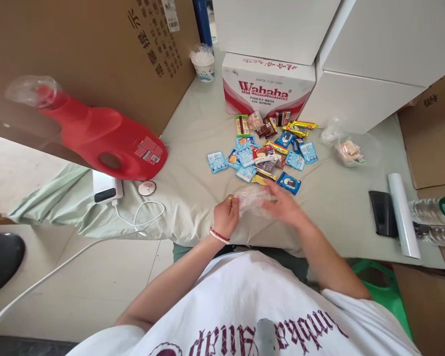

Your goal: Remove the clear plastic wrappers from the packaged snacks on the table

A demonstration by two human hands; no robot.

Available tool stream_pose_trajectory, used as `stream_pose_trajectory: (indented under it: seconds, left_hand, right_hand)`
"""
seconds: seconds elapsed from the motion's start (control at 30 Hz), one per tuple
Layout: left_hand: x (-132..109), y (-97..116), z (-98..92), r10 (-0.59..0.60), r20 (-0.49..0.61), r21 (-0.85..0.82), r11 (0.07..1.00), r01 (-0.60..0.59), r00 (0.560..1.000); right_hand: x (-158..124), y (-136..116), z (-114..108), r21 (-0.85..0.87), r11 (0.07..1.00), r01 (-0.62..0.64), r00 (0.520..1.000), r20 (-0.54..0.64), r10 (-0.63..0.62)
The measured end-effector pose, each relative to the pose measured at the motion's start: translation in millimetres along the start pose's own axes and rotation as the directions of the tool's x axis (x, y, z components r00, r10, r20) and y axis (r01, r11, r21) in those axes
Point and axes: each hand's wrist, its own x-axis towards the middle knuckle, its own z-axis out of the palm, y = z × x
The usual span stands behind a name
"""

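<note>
Watching remotely, I see the left hand pinch crumpled clear plastic film toward the blurred right hand, whose grip I cannot tell, seemingly a spreading step calling next for a steady hold, flat blue-and-white snack packets lying just beyond.

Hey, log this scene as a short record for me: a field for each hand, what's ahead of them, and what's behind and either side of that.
Left hand: gripping crinkled clear plastic
Right hand: at the other end of the plastic, blurred; grip unclear
Ahead of hands: loose pile of snack packets
Behind the pile: Wahaha box
Left of the pile: red bottle, white device
Right of the pile: partly filled clear bag, white roll
</note>
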Motion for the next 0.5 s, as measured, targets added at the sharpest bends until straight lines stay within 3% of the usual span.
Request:
stream_pose_trajectory:
  seconds: [0.03,0.1,0.2,0.37,0.5]
  left_hand:
    - [1.2,1.0,2.3,0.002,0.022,0.002,1.000,-0.002,1.000]
    - [4.1,0.9,2.5,-0.016,0.077,-0.011,1.000,0.017,0.997]
    - [10.9,-3.5,-8.7,-0.093,0.194,-0.052,0.993,0.105,0.976]
    - [23.2,-12.2,-36.4,-0.205,0.316,-0.118,0.960,0.253,0.926]
    - [26.2,-12.3,-41.8,-0.220,0.376,-0.137,0.947,0.289,0.900]
  right_hand:
    - [-9.9,6.7,15.5,0.068,0.997,-0.042,0.999,0.024,0.041]
    - [-19.4,16.4,25.2,0.149,0.981,-0.127,0.990,-0.047,0.135]
    - [-23.3,22.4,-1.0,0.246,0.943,-0.224,0.950,-0.162,0.268]
    - [-41.6,23.0,-56.1,0.268,0.897,-0.350,0.924,-0.059,0.378]
    - [-60.8,23.8,-68.4,0.327,0.876,-0.355,0.918,-0.056,0.393]
